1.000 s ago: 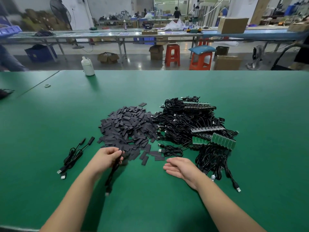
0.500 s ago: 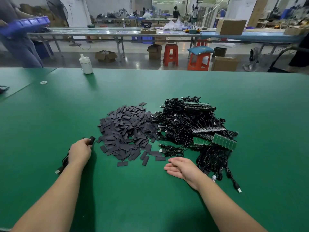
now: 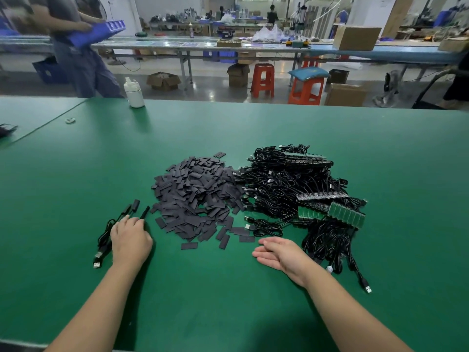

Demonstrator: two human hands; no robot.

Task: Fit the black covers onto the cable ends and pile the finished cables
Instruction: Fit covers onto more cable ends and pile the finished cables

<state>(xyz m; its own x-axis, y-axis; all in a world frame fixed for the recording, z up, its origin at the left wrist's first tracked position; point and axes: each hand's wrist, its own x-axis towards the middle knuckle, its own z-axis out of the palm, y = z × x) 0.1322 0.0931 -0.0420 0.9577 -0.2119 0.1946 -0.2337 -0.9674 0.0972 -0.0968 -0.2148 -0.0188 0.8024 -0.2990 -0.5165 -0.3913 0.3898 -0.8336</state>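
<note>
Head view, looking down on the green table (image 3: 76, 174). My left hand (image 3: 130, 241) lies palm down on the finished cables (image 3: 106, 237) at the table's left; its fingers reach toward the covered ends (image 3: 135, 205), but whether they pinch a cable or only rest on it I cannot tell. USB plugs (image 3: 97, 260) of these cables point toward me. My right hand (image 3: 279, 254) rests on its edge on the table, fingers straight and loosely together, holding nothing. Centre: heap of flat black covers (image 3: 195, 196), some scattered singly toward my hands. Just right of the heap and touching it: tangle of uncovered cables (image 3: 286, 189) with green boards (image 3: 347, 215) at their ends. One coiled cable (image 3: 266, 226) lies apart from the tangle, just beyond my right hand. Far edge, left: white bottle (image 3: 134, 94). Behind the table, a person carrying a blue tray (image 3: 101, 34).
</note>
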